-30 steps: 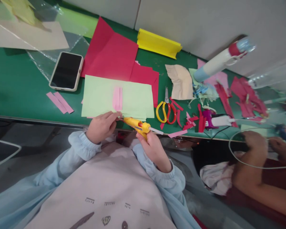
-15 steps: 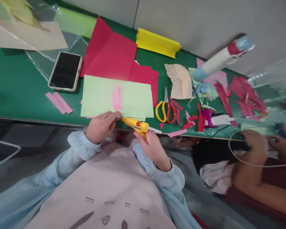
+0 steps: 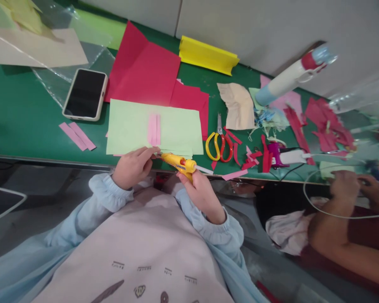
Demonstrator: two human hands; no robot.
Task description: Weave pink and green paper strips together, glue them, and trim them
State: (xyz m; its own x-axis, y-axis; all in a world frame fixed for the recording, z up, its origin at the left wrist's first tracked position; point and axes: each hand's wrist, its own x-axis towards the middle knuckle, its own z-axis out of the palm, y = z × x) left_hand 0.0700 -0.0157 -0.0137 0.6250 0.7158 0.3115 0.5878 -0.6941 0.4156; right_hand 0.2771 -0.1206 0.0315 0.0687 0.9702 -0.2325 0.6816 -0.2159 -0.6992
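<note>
My right hand (image 3: 204, 195) is wrapped round the handle of a yellow glue gun (image 3: 176, 160). A white glue stick (image 3: 204, 170) sticks out of its back end, and the nozzle points left. My left hand (image 3: 134, 166) is closed at the front edge of the table, its fingertips right by the nozzle; what they pinch, if anything, is hidden. Just beyond lies a pale green paper sheet (image 3: 177, 128) with pink paper strips (image 3: 154, 129) upright on its middle. Yellow-and-red-handled scissors (image 3: 219, 141) lie to the right of the sheet.
Red paper (image 3: 145, 69) and a phone (image 3: 86, 94) lie behind and left. More pink strips (image 3: 77, 136) are at the left. Red scraps (image 3: 251, 160), beige fabric (image 3: 236, 105), and a white bottle-like cylinder (image 3: 287, 80) stand right. A co-worker's hands (image 3: 347, 185) work at far right.
Both hands and the glue gun stay almost in place, with the nozzle slightly nearer my left fingertips. The co-worker's hands have shifted a little. The view has moved slightly.
</note>
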